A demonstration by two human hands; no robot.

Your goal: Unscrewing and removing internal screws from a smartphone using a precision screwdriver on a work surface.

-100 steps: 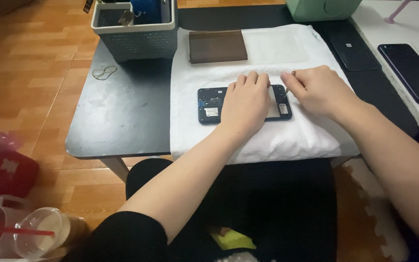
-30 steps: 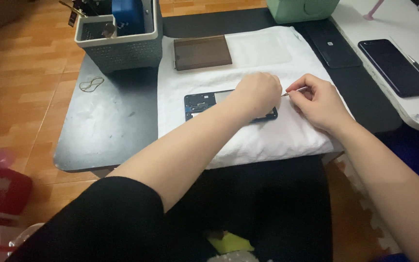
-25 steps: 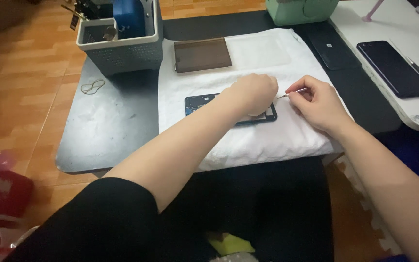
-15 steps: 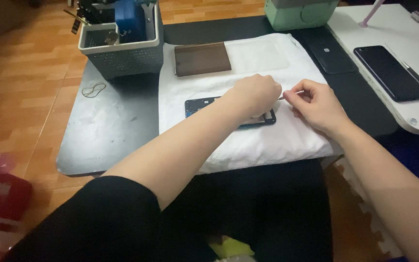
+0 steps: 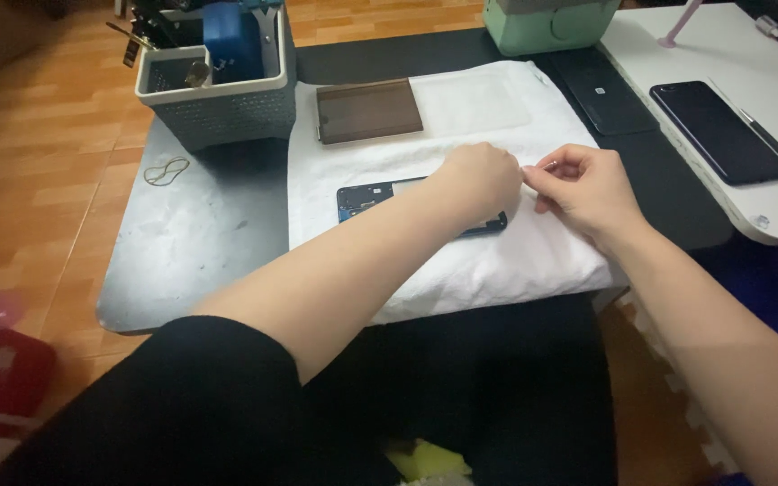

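Left hand [image 5: 479, 180] lies curled over the phone [image 5: 366, 195], pressing it down on the white towel [image 5: 497, 261] near the tabletop's front edge. Right hand [image 5: 587, 184] sits just beside it, thumb and fingers pinched on a thin tool [image 5: 538, 166]. Grey basket [image 5: 218, 99] stands at the far left corner.

Left hand [image 5: 477, 180] curled, palm down; right hand [image 5: 583, 184] pinching beside it.
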